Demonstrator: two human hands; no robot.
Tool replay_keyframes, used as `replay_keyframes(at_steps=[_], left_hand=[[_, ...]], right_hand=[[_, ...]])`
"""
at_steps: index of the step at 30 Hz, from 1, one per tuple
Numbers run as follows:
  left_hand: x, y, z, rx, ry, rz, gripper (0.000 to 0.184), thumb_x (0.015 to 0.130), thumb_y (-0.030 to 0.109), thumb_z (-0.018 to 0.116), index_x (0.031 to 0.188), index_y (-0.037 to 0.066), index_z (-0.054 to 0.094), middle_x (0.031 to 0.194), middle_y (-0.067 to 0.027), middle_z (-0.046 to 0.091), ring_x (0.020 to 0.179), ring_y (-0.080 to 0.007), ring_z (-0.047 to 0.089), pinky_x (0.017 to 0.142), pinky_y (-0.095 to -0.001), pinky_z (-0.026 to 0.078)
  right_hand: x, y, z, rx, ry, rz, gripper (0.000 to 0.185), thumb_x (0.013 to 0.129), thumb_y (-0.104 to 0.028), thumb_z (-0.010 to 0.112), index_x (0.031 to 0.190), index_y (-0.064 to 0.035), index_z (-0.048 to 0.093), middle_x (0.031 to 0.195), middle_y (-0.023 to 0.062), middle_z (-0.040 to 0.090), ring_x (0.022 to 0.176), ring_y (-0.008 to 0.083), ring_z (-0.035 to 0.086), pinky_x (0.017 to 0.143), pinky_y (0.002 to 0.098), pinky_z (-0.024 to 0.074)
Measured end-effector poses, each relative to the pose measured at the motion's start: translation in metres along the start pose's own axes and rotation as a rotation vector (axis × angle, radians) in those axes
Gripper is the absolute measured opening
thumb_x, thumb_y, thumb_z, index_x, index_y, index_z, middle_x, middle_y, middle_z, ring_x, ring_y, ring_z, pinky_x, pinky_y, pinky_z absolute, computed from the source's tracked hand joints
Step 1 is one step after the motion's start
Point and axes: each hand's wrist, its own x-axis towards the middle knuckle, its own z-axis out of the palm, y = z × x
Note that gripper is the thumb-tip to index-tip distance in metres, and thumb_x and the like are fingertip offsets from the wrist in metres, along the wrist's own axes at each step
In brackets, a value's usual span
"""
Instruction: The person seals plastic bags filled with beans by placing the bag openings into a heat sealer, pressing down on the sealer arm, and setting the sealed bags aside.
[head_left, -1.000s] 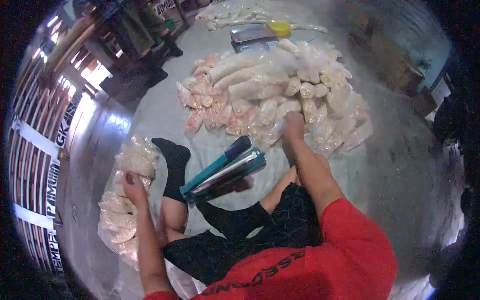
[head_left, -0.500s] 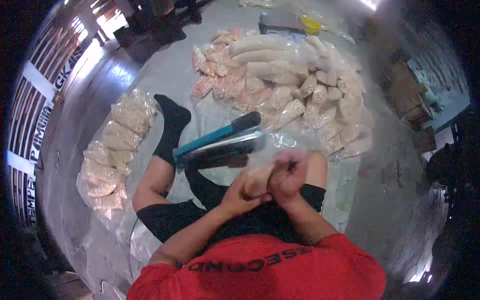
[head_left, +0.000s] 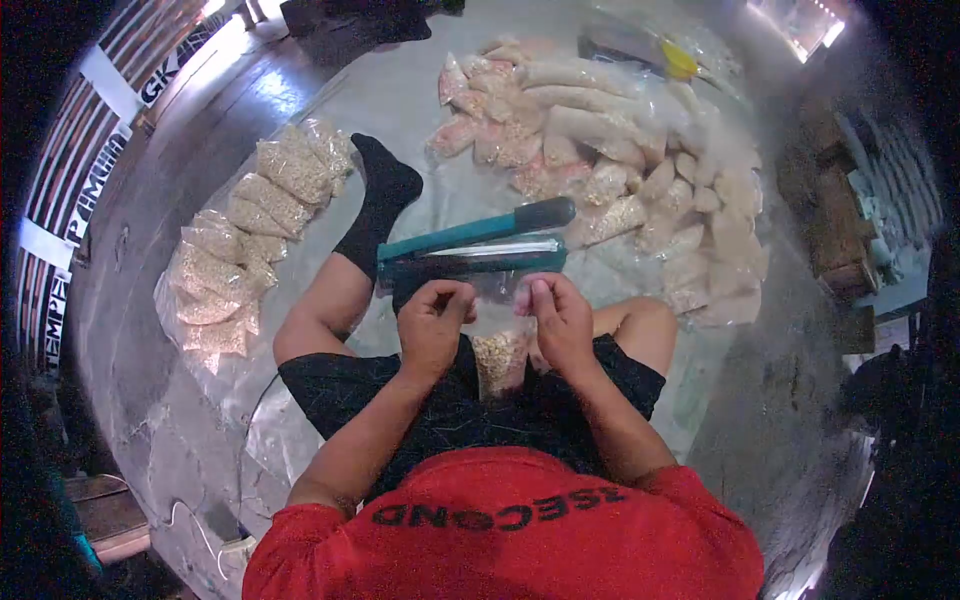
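Note:
A clear plastic bag [head_left: 498, 362], its lower part filled with pale pieces, hangs between my hands over my lap. My left hand [head_left: 434, 325] pinches one top corner of the bag, and my right hand [head_left: 556, 322] pinches the other. The bag's top edge lies close to the near side of a teal hand sealer [head_left: 450, 236], whose dark-ended arm is raised a little above its base. Beyond the sealer a large heap of filled bags [head_left: 600, 150] lies on the sheet, several with reddish contents.
A row of flat filled bags [head_left: 230, 250] lies on the left beside my leg. At the back stand a scale [head_left: 620, 50] and a yellow item [head_left: 679, 60]. Boxes [head_left: 845, 235] are on the right. A white cable [head_left: 190, 520] lies at lower left.
My left hand has left the flat bags and my right hand the heap, and both have come together over my lap. The filled bag is now held upright by its top, near the sealer.

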Motion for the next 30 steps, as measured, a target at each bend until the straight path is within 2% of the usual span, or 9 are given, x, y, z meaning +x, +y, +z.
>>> replay_keyframes(at_steps=[2, 5, 9, 11, 14, 18, 21, 26, 30], left_hand=[[0.007, -0.003, 0.005, -0.009, -0.004, 0.018, 0.016, 0.095, 0.016, 0.073, 0.097, 0.000, 0.070, 0.083, -0.0051, 0.069, 0.072, -0.0109, 0.065, 0.069, -0.0270, 0.056], [0.014, -0.002, 0.005, -0.099, 0.007, 0.004, 0.017, 0.095, 0.015, 0.073, 0.097, -0.001, 0.070, 0.080, -0.0045, 0.069, 0.068, -0.0112, 0.065, 0.066, -0.0268, 0.056], [0.028, 0.001, 0.004, -0.118, 0.023, -0.039, 0.017, 0.095, 0.015, 0.072, 0.097, -0.002, 0.070, 0.083, -0.0076, 0.069, 0.067, -0.0149, 0.068, 0.063, -0.0296, 0.060], [0.041, -0.011, 0.006, -0.099, 0.033, -0.044, 0.019, 0.094, 0.017, 0.073, 0.097, -0.001, 0.070, 0.079, -0.0040, 0.068, 0.065, -0.0118, 0.065, 0.063, -0.0268, 0.057], [0.054, -0.039, 0.012, -0.260, 0.030, -0.211, 0.021, 0.096, 0.020, 0.071, 0.098, -0.001, 0.069, 0.082, -0.0039, 0.067, 0.071, -0.0134, 0.066, 0.065, -0.0283, 0.056], [0.061, -0.085, 0.021, -0.522, -0.057, -0.168, 0.024, 0.099, 0.023, 0.065, 0.106, 0.001, 0.065, 0.091, -0.0092, 0.071, 0.076, -0.0195, 0.069, 0.070, -0.0340, 0.058], [0.064, -0.106, 0.026, -0.462, -0.098, -0.297, 0.024, 0.101, 0.025, 0.059, 0.106, 0.002, 0.064, 0.094, -0.0103, 0.071, 0.081, -0.0215, 0.069, 0.074, -0.0366, 0.057], [0.088, -0.117, 0.035, -0.567, 0.055, -0.473, 0.018, 0.100, 0.019, 0.058, 0.105, 0.003, 0.064, 0.090, -0.0113, 0.069, 0.076, -0.0229, 0.067, 0.071, -0.0371, 0.056], [0.108, -0.142, 0.033, -0.567, 0.017, -0.563, 0.017, 0.098, 0.017, 0.058, 0.103, 0.003, 0.066, 0.094, -0.0122, 0.070, 0.080, -0.0249, 0.068, 0.072, -0.0385, 0.057]], right_hand=[[0.004, -0.004, 0.003, -0.270, 0.025, -0.091, 0.023, 0.104, -0.019, 0.057, 0.107, 0.0008, 0.067, 0.090, 0.0059, 0.070, 0.081, 0.0124, 0.065, 0.075, 0.0270, 0.0529], [0.008, -0.004, -0.005, -0.020, -0.066, -0.020, 0.023, 0.103, -0.021, 0.059, 0.103, 0.0007, 0.069, 0.088, 0.0059, 0.072, 0.079, 0.0122, 0.066, 0.072, 0.0268, 0.0528], [0.021, -0.012, -0.002, -0.172, 0.018, 0.024, 0.024, 0.101, -0.021, 0.062, 0.100, 0.0011, 0.069, 0.086, 0.0050, 0.072, 0.077, 0.0109, 0.065, 0.069, 0.0269, 0.0526], [0.035, 0.004, 0.001, 0.052, 0.045, 0.085, 0.025, 0.099, -0.022, 0.065, 0.095, 0.0014, 0.071, 0.080, 0.0044, 0.072, 0.071, 0.0102, 0.065, 0.065, 0.0270, 0.0526], [0.055, 0.027, -0.004, -0.002, 0.033, 0.212, 0.026, 0.098, -0.024, 0.066, 0.091, 0.0010, 0.071, 0.076, 0.0044, 0.071, 0.065, 0.0106, 0.065, 0.061, 0.0273, 0.0521], [0.070, 0.057, -0.011, -0.017, -0.029, 0.254, 0.022, 0.100, -0.019, 0.064, 0.101, 0.0024, 0.069, 0.083, 0.0062, 0.070, 0.069, 0.0136, 0.066, 0.062, 0.0280, 0.0541], [0.083, 0.073, -0.008, -0.120, -0.018, 0.282, 0.020, 0.098, -0.017, 0.065, 0.099, 0.0024, 0.071, 0.082, 0.0068, 0.070, 0.066, 0.0132, 0.064, 0.059, 0.0277, 0.0523], [0.106, 0.098, 0.004, -0.092, 0.057, 0.395, 0.016, 0.094, -0.014, 0.066, 0.096, 0.0008, 0.073, 0.077, 0.0041, 0.069, 0.062, 0.0128, 0.062, 0.056, 0.0279, 0.0491], [0.113, 0.126, 0.003, -0.278, 0.060, 0.313, 0.019, 0.094, -0.018, 0.068, 0.091, -0.0002, 0.074, 0.074, 0.0026, 0.068, 0.063, 0.0116, 0.061, 0.056, 0.0289, 0.0478]])
